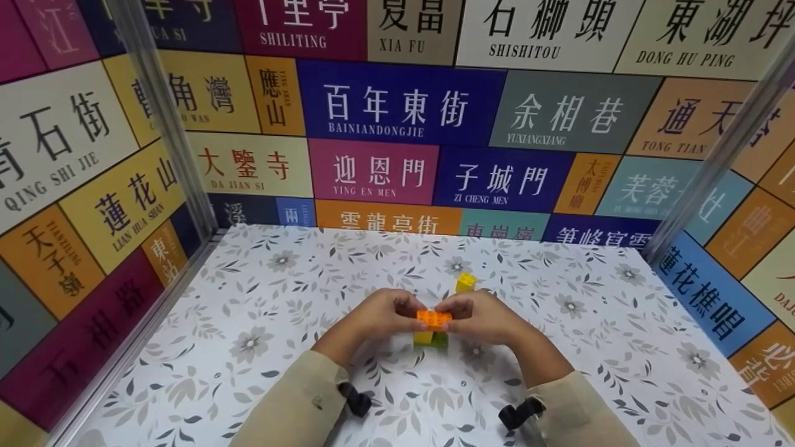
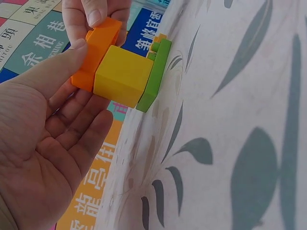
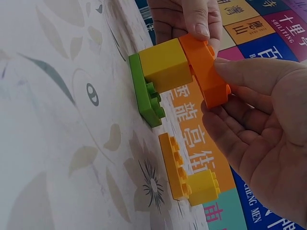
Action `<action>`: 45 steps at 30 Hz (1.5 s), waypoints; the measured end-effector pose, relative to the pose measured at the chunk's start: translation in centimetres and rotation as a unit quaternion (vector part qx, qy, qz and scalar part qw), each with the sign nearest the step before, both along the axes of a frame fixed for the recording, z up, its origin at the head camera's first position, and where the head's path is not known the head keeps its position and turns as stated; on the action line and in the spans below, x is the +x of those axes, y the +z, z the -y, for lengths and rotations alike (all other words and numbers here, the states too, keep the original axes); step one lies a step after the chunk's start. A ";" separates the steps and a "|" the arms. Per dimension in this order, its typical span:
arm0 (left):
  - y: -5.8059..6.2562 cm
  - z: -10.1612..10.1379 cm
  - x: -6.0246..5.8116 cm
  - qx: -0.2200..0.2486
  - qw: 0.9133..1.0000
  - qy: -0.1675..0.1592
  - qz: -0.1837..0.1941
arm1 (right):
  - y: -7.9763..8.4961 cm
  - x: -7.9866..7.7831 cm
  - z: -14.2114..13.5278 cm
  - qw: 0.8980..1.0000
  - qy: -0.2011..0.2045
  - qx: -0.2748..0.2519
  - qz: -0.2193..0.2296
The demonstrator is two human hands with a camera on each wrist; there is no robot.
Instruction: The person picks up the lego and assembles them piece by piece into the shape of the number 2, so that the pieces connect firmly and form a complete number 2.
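On the patterned table (image 1: 435, 422), my left hand (image 1: 379, 313) and right hand (image 1: 487, 316) pinch the orange brick (image 1: 434, 320) at opposite ends, presumably for even pressure, atop the yellow block (image 2: 123, 74) and green base (image 2: 156, 79).

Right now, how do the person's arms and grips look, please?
The left sleeve and right sleeve are beige; a left black fitting and a right black fitting show near their ends. The left grip and right grip wear no gloves.

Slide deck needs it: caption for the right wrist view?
Fingers hold an orange block over a yellow block on a green block.
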State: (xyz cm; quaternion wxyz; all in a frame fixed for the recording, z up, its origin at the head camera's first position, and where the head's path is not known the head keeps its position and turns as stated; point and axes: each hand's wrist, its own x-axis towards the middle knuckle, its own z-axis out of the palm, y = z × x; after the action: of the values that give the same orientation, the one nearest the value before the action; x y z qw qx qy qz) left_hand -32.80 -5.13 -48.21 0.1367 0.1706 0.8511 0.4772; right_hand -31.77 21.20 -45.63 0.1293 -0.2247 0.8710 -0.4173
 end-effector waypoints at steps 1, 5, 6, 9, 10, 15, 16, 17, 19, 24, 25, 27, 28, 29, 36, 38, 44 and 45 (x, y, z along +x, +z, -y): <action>0.0 0.0 0.0 -0.001 1.000 0.001 0.000 | 0.0 0.0 0.0 1.000 -0.002 0.001 0.000; 0.0 -0.1 0.1 -0.004 1.000 -0.001 -0.016 | -0.1 0.1 0.1 1.000 0.005 -0.001 0.001; 0.0 -0.1 0.1 -0.006 1.000 -0.001 -0.018 | -0.1 0.1 0.1 1.000 0.006 -0.002 0.002; 0.0 -0.2 0.1 -0.010 1.000 0.002 -0.015 | -0.2 0.0 0.0 1.000 0.005 -0.001 0.006; 0.1 -0.2 0.1 -0.012 1.000 0.004 -0.011 | -0.3 0.0 0.0 1.000 0.003 0.001 0.007; 0.4 -0.4 0.2 -0.020 1.000 0.016 0.011 | -0.3 0.0 0.0 1.000 -0.009 0.015 0.003; 0.4 -0.4 0.2 -0.022 0.999 0.018 0.014 | -0.3 0.0 0.0 1.000 -0.012 0.017 0.004; 0.5 -0.4 0.3 -0.023 0.999 0.020 0.017 | -0.3 0.0 0.0 1.000 -0.015 0.019 0.006; 0.6 -0.4 0.3 -0.024 0.999 0.021 0.022 | -0.4 0.0 0.0 1.000 -0.019 0.021 0.008; 0.6 -0.4 0.3 -0.025 0.999 0.021 0.029 | -0.4 0.0 0.1 0.999 -0.025 0.017 0.021; 0.6 -0.4 0.3 -0.027 0.999 0.021 0.029 | -0.4 0.0 0.1 0.999 -0.025 0.017 0.022; 0.6 -0.4 0.2 -0.027 0.999 0.021 0.030 | -0.3 0.0 0.1 0.999 -0.029 0.019 0.026; 0.6 -0.4 0.2 -0.027 0.999 0.021 0.031 | -0.3 0.0 0.1 0.999 -0.030 0.020 0.027; 0.6 -0.4 0.1 -0.026 0.999 0.021 0.030 | -0.3 0.0 0.0 0.999 -0.031 0.021 0.027; 0.6 -0.3 0.0 -0.029 0.999 0.018 0.015 | -0.3 -0.1 0.0 0.999 -0.031 0.019 0.029; 0.6 -0.3 0.0 -0.032 0.999 0.018 0.011 | -0.4 -0.1 0.0 0.999 -0.029 0.020 0.027; 0.6 -0.3 -0.1 -0.043 0.998 0.022 0.030 | -0.4 -0.3 -0.5 0.999 -0.033 0.011 0.017; 0.7 -0.3 -0.1 -0.043 0.998 0.021 0.033 | -0.4 -0.4 -0.6 0.999 -0.035 0.005 0.012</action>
State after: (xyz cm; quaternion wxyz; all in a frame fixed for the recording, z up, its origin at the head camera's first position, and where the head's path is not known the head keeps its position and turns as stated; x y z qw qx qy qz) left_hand -32.88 -4.80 -47.53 0.1616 0.1310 0.8695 0.4481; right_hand -32.21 21.85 -46.06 0.1260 -0.1882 0.8788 -0.4200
